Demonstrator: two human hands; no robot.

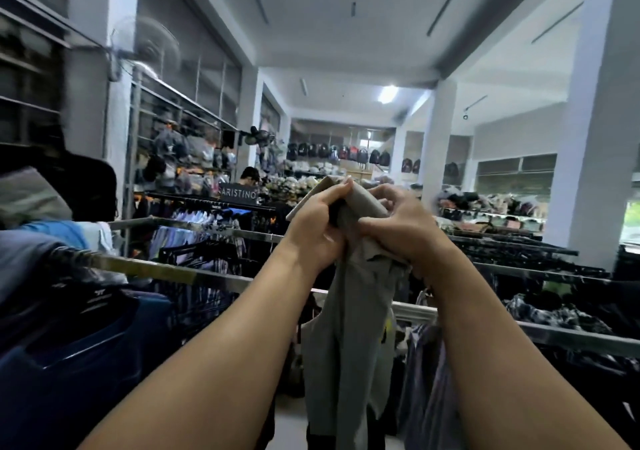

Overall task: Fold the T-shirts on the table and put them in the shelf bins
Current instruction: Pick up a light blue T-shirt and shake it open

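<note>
While a black sign (239, 194) reading "ARISTINO" sits above far racks, the left hand (317, 223) and right hand (401, 228) each clutch the bunched top of a grey T-shirt (349, 328), which hangs free in front of a metal rail (173, 271).

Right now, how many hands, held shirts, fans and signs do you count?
Hands: 2, left hand and right hand
Held shirts: 1, grey shirt, both hands have a grip on it
Fans: 2, white fan and dark fan
Signs: 1, black sign
Total: 6
</note>
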